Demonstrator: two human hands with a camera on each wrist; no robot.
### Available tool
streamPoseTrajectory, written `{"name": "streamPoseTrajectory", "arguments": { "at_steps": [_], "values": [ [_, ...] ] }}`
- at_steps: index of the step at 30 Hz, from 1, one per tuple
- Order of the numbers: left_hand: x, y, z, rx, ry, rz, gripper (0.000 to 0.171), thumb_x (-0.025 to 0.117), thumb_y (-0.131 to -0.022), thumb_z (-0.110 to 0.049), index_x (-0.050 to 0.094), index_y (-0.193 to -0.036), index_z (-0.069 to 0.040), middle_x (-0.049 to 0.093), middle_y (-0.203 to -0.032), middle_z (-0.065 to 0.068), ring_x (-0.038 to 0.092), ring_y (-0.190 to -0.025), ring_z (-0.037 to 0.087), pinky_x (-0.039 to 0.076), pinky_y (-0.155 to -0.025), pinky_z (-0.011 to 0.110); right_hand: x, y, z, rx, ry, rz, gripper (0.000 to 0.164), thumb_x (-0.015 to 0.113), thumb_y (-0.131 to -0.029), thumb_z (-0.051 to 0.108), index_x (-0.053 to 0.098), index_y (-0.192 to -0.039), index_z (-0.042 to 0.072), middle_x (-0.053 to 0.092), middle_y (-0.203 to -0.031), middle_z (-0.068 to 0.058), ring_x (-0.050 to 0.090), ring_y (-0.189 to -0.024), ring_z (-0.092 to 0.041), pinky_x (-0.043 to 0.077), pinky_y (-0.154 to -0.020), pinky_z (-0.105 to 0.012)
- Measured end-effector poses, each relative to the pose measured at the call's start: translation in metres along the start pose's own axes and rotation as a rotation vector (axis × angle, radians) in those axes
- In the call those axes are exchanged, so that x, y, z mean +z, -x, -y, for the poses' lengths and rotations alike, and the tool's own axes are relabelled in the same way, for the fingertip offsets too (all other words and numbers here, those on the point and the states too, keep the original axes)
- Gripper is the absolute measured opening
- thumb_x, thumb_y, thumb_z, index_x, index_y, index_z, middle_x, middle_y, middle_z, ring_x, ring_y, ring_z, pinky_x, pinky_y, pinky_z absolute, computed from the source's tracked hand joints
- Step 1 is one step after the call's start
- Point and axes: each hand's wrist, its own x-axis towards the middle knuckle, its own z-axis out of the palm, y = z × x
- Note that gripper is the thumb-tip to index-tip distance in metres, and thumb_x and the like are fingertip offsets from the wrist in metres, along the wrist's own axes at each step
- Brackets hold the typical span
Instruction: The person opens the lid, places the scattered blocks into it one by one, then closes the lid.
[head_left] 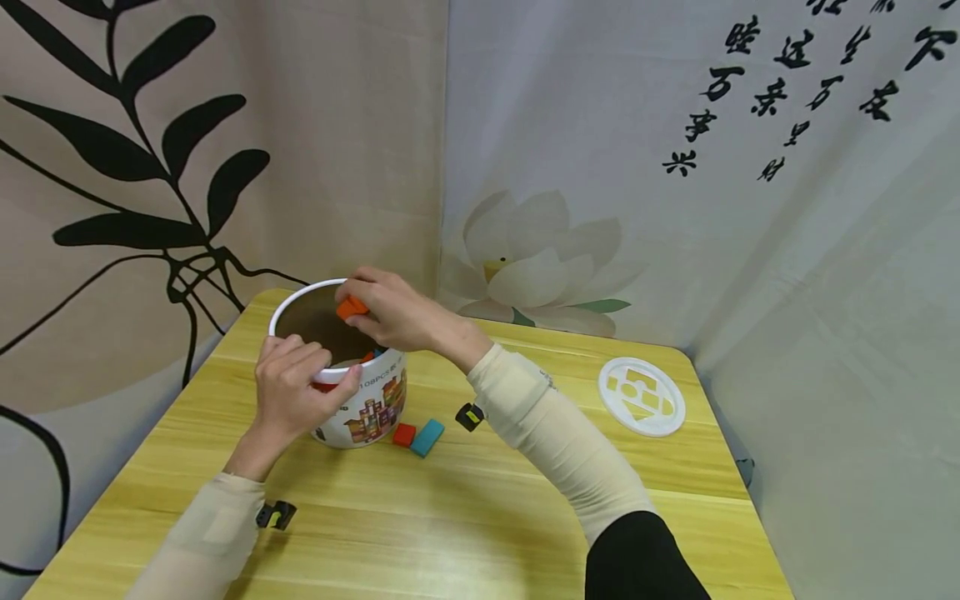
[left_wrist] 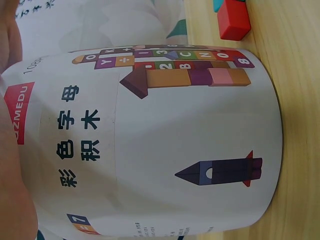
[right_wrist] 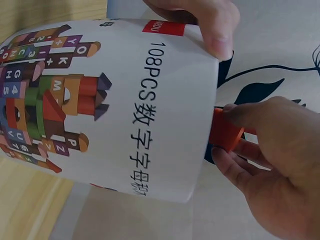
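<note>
A white round tub (head_left: pixel 367 400) printed with pictures of toy blocks stands on the table. My left hand (head_left: pixel 291 383) grips its near left rim, fingers over the edge and thumb along the outside. Over the tub's mouth, my right hand (head_left: pixel 393 310) pinches an orange block (head_left: pixel 351 308) between thumb and fingers. In the right wrist view the same orange block (right_wrist: pixel 226 131) shows right at the rim. Some blocks are partly visible inside the tub; most of its inside is hidden. Beside its base lie a red block (head_left: pixel 404 434) and a blue block (head_left: pixel 427 437), side by side.
A white round lid with shaped cutouts (head_left: pixel 641 397) lies on the right part of the wooden table (head_left: pixel 480 517). Printed curtains (head_left: pixel 555 167) hang behind the table and along its right side.
</note>
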Motion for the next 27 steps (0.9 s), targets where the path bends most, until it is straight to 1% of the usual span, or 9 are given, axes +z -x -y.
{"name": "streamPoseTrajectory", "arguments": {
  "at_steps": [3,7,11,14,20,27],
  "values": [
    [0.0,0.0,0.0,-0.003,0.002,-0.004,0.049,0.063,-0.079,-0.041,0.037,-0.048,-0.013,0.038,-0.044,0.0,0.032,-0.046,0.022,0.028,-0.055,0.047,0.004,-0.002,0.0,0.007,0.009,0.018,0.032,0.065,-0.1,0.016,0.066,-0.13,0.005,0.06,-0.128,-0.005,0.057,-0.106,-0.012,0.046,-0.095,-0.02],
    [0.0,0.0,0.0,-0.003,0.007,0.001,0.048,0.064,-0.077,-0.039,0.037,-0.048,-0.014,0.038,-0.043,0.0,0.031,-0.046,0.021,0.028,-0.056,0.046,0.007,-0.002,-0.001,0.014,0.028,0.021,0.037,0.062,-0.102,0.018,0.062,-0.136,0.005,0.058,-0.135,-0.006,0.057,-0.115,-0.013,0.045,-0.1,-0.02],
    [0.0,-0.001,-0.001,0.002,0.004,-0.003,0.05,0.063,-0.081,-0.041,0.037,-0.048,-0.013,0.038,-0.043,0.0,0.032,-0.046,0.021,0.028,-0.055,0.046,0.01,0.0,-0.001,0.004,0.063,0.008,0.043,0.059,-0.104,0.026,0.058,-0.141,0.005,0.056,-0.142,-0.006,0.052,-0.127,-0.013,0.039,-0.108,-0.022],
    [0.0,-0.002,-0.001,0.006,-0.001,-0.01,0.053,0.061,-0.084,-0.044,0.037,-0.048,-0.013,0.037,-0.043,-0.001,0.032,-0.045,0.021,0.028,-0.055,0.046,0.011,0.002,-0.002,-0.005,0.099,-0.003,0.048,0.056,-0.104,0.033,0.056,-0.144,0.006,0.054,-0.147,-0.006,0.045,-0.134,-0.014,0.032,-0.115,-0.024],
    [0.001,-0.002,0.0,0.009,-0.002,-0.009,0.052,0.061,-0.083,-0.043,0.036,-0.048,-0.013,0.037,-0.043,0.0,0.032,-0.045,0.021,0.028,-0.054,0.046,0.012,0.011,-0.003,0.026,0.128,0.015,0.059,0.046,-0.106,0.048,0.047,-0.153,0.013,0.037,-0.161,-0.009,0.029,-0.147,-0.017,0.021,-0.121,-0.03],
    [0.001,-0.001,0.001,0.009,-0.005,-0.008,0.051,0.062,-0.081,-0.042,0.037,-0.048,-0.014,0.037,-0.043,0.0,0.031,-0.045,0.021,0.028,-0.054,0.046,0.012,0.026,-0.006,0.059,0.137,0.016,0.069,0.041,-0.104,0.058,0.033,-0.162,0.021,0.02,-0.169,-0.001,0.011,-0.152,-0.016,0.015,-0.124,-0.038]
  ]
}}
